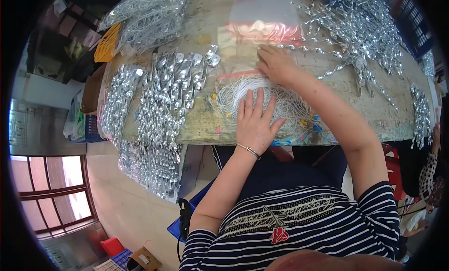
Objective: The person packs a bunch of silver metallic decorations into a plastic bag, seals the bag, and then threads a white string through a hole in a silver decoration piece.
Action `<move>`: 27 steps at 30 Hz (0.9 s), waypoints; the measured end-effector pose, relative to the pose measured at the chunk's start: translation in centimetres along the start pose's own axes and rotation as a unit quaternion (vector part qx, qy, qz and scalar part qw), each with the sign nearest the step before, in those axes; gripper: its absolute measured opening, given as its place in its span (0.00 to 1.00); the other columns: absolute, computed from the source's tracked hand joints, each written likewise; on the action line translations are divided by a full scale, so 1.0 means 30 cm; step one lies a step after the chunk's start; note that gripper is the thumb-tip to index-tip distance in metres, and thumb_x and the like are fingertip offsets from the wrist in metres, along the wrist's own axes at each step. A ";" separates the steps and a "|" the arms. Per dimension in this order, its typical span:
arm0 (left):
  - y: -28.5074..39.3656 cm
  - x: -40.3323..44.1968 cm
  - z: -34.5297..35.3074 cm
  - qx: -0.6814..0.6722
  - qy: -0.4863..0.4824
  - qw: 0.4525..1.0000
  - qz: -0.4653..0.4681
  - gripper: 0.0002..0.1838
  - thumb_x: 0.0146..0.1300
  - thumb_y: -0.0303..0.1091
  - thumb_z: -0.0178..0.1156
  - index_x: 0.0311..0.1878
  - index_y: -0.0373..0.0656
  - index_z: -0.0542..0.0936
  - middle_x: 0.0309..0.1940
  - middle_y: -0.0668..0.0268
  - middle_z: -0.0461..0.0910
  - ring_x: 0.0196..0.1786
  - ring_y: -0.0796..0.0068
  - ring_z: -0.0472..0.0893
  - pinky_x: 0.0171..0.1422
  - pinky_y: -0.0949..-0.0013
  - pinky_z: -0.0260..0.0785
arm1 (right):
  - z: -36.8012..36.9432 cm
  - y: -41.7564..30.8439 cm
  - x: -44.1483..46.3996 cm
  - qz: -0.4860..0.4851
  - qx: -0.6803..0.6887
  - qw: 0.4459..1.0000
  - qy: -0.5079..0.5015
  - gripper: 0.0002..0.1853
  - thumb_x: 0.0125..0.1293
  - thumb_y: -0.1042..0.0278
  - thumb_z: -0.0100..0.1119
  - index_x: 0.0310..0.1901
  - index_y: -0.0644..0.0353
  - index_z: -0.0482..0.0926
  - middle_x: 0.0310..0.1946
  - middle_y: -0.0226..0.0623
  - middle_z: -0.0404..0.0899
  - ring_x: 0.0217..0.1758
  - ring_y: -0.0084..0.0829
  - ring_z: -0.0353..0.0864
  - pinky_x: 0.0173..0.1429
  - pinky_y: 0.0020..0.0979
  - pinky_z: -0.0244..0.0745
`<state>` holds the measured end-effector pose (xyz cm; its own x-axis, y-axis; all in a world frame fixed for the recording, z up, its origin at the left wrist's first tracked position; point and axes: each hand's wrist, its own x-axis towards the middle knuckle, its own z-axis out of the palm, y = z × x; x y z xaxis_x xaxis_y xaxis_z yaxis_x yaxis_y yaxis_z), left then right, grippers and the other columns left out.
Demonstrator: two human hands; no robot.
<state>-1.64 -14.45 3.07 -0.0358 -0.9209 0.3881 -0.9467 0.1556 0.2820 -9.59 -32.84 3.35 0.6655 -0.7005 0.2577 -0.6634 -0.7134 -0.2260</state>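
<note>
My left hand (257, 122) lies palm down, fingers spread, on a loose pile of thin white strings (234, 97) near the table's front edge. A bracelet circles that wrist. Farther up, my right hand (277, 65) rests at the edge of clear plastic bags (262, 11) with red strips, its fingers apart and nothing visible in them. Close by its fingertips, a twisted shiny silver strip (319, 50) reaches out from a large tangled heap of silver spirals (362, 25) at the far right.
Rows of silver spirals (166, 88) cover the table's left side and hang over its edge. Behind them sit a bulging clear bag (152, 20) and a yellow basket (107, 42). A blue crate (414, 20) stands at the right. Another person's patterned sleeve (428, 175) shows at far right.
</note>
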 end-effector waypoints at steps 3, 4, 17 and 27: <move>-0.003 -0.001 0.003 -0.004 0.001 1.000 0.000 0.30 0.60 0.54 0.55 0.63 0.48 0.71 0.66 0.51 0.62 0.69 0.46 0.58 0.72 0.50 0.47 | -0.037 0.016 0.054 0.030 0.004 0.997 -0.074 0.23 0.66 0.54 0.46 0.56 0.61 0.70 0.65 0.45 0.63 0.69 0.45 0.59 0.68 0.49 0.55; -0.004 -0.001 0.002 -0.006 0.000 1.000 0.000 0.30 0.60 0.54 0.55 0.63 0.48 0.71 0.66 0.51 0.62 0.69 0.46 0.58 0.72 0.50 0.47 | -0.042 0.022 0.072 0.039 0.006 0.994 -0.098 0.24 0.66 0.54 0.45 0.56 0.62 0.70 0.65 0.45 0.61 0.70 0.45 0.57 0.69 0.51 0.54; -0.007 0.000 0.004 -0.015 0.001 1.000 0.002 0.31 0.60 0.54 0.55 0.63 0.48 0.70 0.66 0.51 0.62 0.68 0.46 0.59 0.71 0.49 0.48 | 0.021 0.192 0.131 -0.085 -0.188 0.978 0.038 0.14 0.64 0.62 0.50 0.46 0.60 0.77 0.53 0.47 0.71 0.61 0.47 0.67 0.61 0.46 0.66; -0.001 0.004 0.003 -0.011 0.007 1.000 0.002 0.29 0.60 0.53 0.56 0.61 0.47 0.72 0.65 0.51 0.63 0.68 0.47 0.60 0.71 0.49 0.49 | -0.006 0.044 0.041 0.004 0.172 0.985 0.027 0.10 0.54 0.65 0.61 0.33 0.63 0.78 0.33 0.45 0.77 0.38 0.44 0.76 0.44 0.40 0.70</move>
<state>-1.66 -14.60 3.02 -0.0349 -0.9151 0.4017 -0.9395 0.1671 0.2992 -9.72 -34.63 3.55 0.6349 -0.7110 0.3025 -0.5076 -0.6790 -0.5304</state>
